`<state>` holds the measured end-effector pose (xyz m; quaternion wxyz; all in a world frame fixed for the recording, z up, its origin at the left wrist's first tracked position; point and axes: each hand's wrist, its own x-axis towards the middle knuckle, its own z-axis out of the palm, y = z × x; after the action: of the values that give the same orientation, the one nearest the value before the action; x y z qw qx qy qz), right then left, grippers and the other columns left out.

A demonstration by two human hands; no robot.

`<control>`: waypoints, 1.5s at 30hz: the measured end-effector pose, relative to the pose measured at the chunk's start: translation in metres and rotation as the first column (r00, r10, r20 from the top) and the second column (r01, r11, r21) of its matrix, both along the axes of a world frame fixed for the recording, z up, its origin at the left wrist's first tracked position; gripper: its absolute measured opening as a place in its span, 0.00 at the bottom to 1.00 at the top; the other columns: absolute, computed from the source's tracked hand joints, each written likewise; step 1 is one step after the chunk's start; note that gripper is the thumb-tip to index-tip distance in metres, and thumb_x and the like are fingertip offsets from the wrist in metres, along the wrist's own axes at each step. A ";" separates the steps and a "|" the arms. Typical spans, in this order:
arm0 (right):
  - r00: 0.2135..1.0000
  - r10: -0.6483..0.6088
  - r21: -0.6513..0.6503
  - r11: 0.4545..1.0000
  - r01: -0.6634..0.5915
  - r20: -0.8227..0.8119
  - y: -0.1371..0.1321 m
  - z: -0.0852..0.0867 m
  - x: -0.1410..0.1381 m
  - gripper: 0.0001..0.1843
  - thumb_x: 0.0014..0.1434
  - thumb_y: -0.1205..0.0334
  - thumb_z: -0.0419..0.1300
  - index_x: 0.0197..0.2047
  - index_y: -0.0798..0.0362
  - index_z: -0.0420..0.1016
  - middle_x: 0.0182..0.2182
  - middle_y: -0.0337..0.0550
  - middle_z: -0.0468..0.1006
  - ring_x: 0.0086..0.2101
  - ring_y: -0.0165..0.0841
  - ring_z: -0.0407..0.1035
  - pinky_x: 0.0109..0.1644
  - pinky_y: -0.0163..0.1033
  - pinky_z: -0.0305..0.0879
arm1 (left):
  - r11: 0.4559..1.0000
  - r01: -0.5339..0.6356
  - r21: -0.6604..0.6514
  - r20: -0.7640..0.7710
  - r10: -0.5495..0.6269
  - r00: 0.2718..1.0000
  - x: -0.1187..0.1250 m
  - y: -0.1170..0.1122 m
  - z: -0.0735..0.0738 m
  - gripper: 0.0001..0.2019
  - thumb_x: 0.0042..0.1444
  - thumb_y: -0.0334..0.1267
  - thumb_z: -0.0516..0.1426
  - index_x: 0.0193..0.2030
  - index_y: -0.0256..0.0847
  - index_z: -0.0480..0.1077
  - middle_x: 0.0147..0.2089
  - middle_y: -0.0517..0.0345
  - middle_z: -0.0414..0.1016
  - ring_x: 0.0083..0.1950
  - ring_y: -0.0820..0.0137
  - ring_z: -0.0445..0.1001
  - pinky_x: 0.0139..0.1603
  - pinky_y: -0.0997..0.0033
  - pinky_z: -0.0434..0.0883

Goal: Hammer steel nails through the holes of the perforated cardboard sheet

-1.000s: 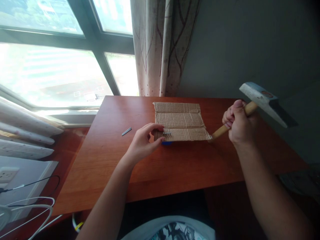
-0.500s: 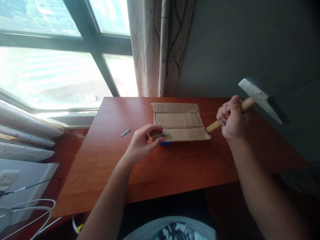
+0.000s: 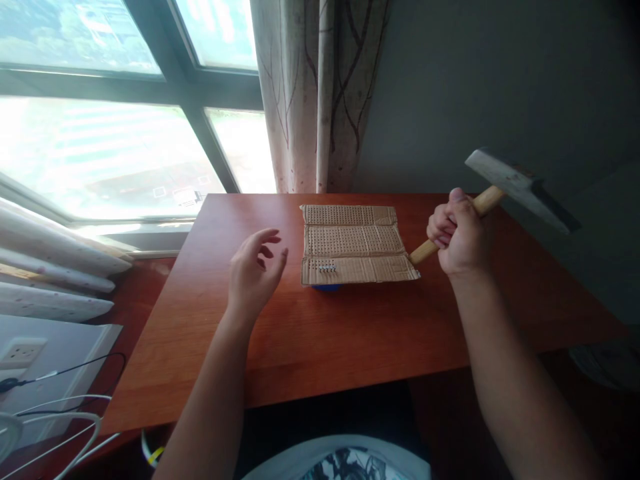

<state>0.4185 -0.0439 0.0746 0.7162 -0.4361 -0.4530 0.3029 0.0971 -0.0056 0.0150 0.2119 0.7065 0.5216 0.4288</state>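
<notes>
My right hand (image 3: 459,233) is wrapped round the wooden handle of a hammer (image 3: 515,183), its metal head raised at the upper right. My left hand (image 3: 255,270) hovers over the table with nothing in it, fingers curved and apart, just left of the cardboard. That piece of cardboard (image 3: 353,241) is creased into three strips and dotted with rows of small holes. Several nails (image 3: 328,269) stick up from its near strip, toward the left. Under its front edge a blue thing (image 3: 326,287) shows in part; its kind is hidden.
The reddish-brown wooden table (image 3: 320,353) carries all of this. A window (image 3: 115,153) and a patterned curtain (image 3: 300,100) stand behind it. White cables (image 3: 75,417) and a wall socket (image 3: 23,353) are at the lower left.
My left hand has drawn back leftward from the nails and the cardboard, and now covers the spot where the loose nails lay. The hammer has shifted slightly left.
</notes>
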 end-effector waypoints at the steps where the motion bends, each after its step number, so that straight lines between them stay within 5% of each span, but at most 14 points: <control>1: 1.000 -0.007 0.007 1.000 0.007 -0.002 0.000 0.000 -0.001 0.30 0.58 0.48 0.66 0.19 0.49 0.52 0.12 0.28 0.49 0.11 0.22 0.42 0.15 0.38 0.31 | 0.993 -0.119 0.025 -0.125 0.121 0.985 -0.007 0.004 0.000 0.16 0.58 0.42 0.59 0.52 0.41 0.73 0.46 0.51 0.80 0.37 0.67 0.74 0.37 0.68 0.70; 4: 1.000 -0.019 0.030 0.999 0.019 0.005 -0.001 -0.001 -0.004 0.30 0.60 0.48 0.65 0.18 0.49 0.53 0.12 0.28 0.49 0.12 0.22 0.42 0.15 0.37 0.32 | 0.938 -0.346 -0.015 -0.442 0.304 0.844 -0.028 0.013 0.000 0.12 0.58 0.41 0.57 0.46 0.42 0.75 0.44 0.51 0.81 0.40 0.59 0.77 0.42 0.61 0.70; 8: 1.000 -0.012 0.036 0.999 0.011 0.022 -0.002 -0.001 -0.006 0.30 0.60 0.46 0.66 0.18 0.48 0.53 0.13 0.29 0.48 0.12 0.23 0.42 0.14 0.37 0.33 | 0.889 -0.426 -0.167 -0.618 0.242 0.748 -0.042 0.016 -0.002 0.13 0.57 0.44 0.56 0.45 0.46 0.77 0.46 0.49 0.82 0.45 0.51 0.78 0.41 0.57 0.71; 16: 1.000 -0.024 0.055 0.998 0.023 0.018 -0.002 -0.002 -0.006 0.30 0.61 0.47 0.65 0.18 0.49 0.52 0.13 0.28 0.49 0.12 0.21 0.41 0.14 0.37 0.34 | 0.889 -0.396 -0.230 -0.708 0.127 0.695 -0.036 0.015 0.000 0.13 0.58 0.44 0.54 0.42 0.46 0.78 0.48 0.48 0.81 0.47 0.50 0.77 0.40 0.57 0.70; 31: 0.999 -0.041 0.024 0.999 0.041 0.027 -0.003 0.001 -0.005 0.30 0.59 0.47 0.65 0.19 0.48 0.51 0.13 0.28 0.47 0.12 0.23 0.41 0.15 0.37 0.34 | 0.928 -0.352 -0.119 -0.699 0.173 0.694 -0.039 0.015 -0.005 0.11 0.55 0.44 0.57 0.35 0.48 0.81 0.42 0.47 0.82 0.38 0.53 0.77 0.30 0.61 0.66; 45: 0.999 -0.046 0.027 0.999 0.046 0.012 -0.003 -0.003 -0.002 0.31 0.57 0.43 0.66 0.19 0.49 0.52 0.13 0.28 0.48 0.12 0.22 0.40 0.14 0.36 0.34 | 0.908 -0.380 -0.174 -0.716 0.149 0.682 -0.037 0.015 -0.002 0.14 0.57 0.46 0.55 0.39 0.48 0.81 0.45 0.46 0.82 0.43 0.49 0.78 0.32 0.60 0.68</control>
<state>0.4166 -0.0469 0.0716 0.7258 -0.4388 -0.4512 0.2776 0.0599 0.0091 0.0126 0.0457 0.6880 0.7204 0.0751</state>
